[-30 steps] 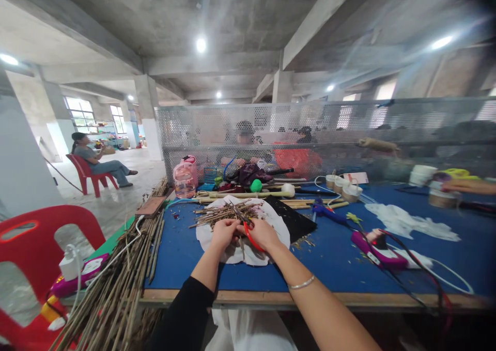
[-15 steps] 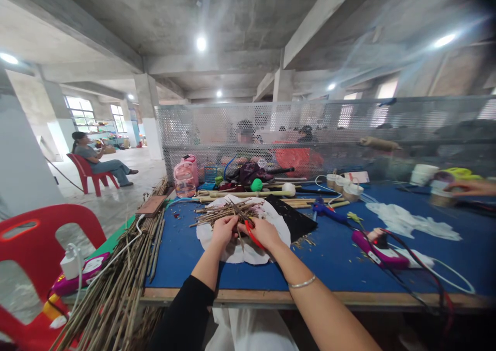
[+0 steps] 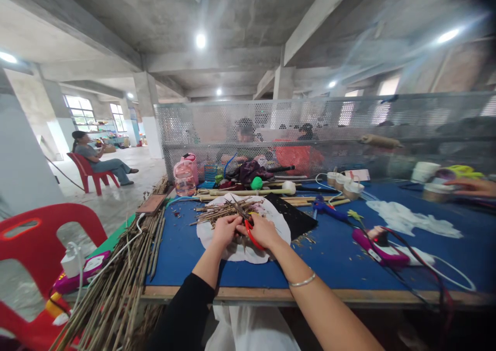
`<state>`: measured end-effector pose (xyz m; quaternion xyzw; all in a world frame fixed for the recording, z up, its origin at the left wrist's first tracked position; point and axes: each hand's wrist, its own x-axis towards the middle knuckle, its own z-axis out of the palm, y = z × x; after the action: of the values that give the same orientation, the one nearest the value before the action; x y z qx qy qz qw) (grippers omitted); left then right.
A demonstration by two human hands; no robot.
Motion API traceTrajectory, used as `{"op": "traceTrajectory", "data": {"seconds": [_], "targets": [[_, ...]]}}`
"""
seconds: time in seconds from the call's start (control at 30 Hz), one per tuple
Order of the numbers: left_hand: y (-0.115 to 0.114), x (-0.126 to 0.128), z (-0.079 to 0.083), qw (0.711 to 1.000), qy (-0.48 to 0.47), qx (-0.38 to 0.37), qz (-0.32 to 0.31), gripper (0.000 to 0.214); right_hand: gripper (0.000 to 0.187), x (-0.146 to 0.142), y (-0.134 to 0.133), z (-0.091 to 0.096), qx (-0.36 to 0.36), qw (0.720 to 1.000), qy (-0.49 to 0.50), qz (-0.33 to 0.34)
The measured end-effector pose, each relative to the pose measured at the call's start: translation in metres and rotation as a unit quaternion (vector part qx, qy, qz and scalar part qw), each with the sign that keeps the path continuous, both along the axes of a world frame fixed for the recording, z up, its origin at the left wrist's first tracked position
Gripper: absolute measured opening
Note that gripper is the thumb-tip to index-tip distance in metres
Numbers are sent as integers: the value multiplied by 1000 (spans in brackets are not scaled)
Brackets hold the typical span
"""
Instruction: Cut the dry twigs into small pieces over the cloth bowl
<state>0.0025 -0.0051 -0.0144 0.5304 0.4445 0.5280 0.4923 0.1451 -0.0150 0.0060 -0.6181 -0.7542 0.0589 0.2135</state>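
Observation:
Both my hands meet over a round white cloth [image 3: 209, 235] on the blue table [image 3: 333, 260]. My left hand [image 3: 225, 230] is closed on a thin twig that points down between the hands. My right hand [image 3: 264, 230] grips red-handled scissors [image 3: 250, 233], their dark blades near the twig. A pile of short cut twigs [image 3: 222, 210] lies on the cloth just beyond my fingers. A silver bangle sits on my right wrist.
Long sticks [image 3: 124, 278] lean off the table's left edge by a red chair [image 3: 36, 248]. A pink glue gun [image 3: 382, 245] with cables, white cups [image 3: 346, 186], a pink bottle [image 3: 185, 178] and a mesh screen [image 3: 310, 129] stand around. Another person's hand [image 3: 470, 187] reaches in at right.
My hands have stayed together over the cloth, shifting slightly up in view as the head tilts. The other person's hand at right moved a little.

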Motion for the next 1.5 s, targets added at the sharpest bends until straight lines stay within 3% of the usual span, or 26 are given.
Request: {"op": "traceTrajectory", "data": {"seconds": [0.47,0.63,0.8,1.2,1.5], "targets": [[1,-1,2,998,16,-26,52,32,54,0,-3,9,-69,997,30,-5],[1,0,0,999,-15,-29,24,38,52,1,1,7,-80,996,42,9],[3,1,1,997,-67,-38,8,40,54,1,0,7,-48,998,31,4],[-3,2,3,998,-55,-9,-42,37,53,1,1,-1,6,1000,17,9],[0,3,1,997,-64,14,-49,43,54,-3,-4,4,-28,999,43,-3]]}}
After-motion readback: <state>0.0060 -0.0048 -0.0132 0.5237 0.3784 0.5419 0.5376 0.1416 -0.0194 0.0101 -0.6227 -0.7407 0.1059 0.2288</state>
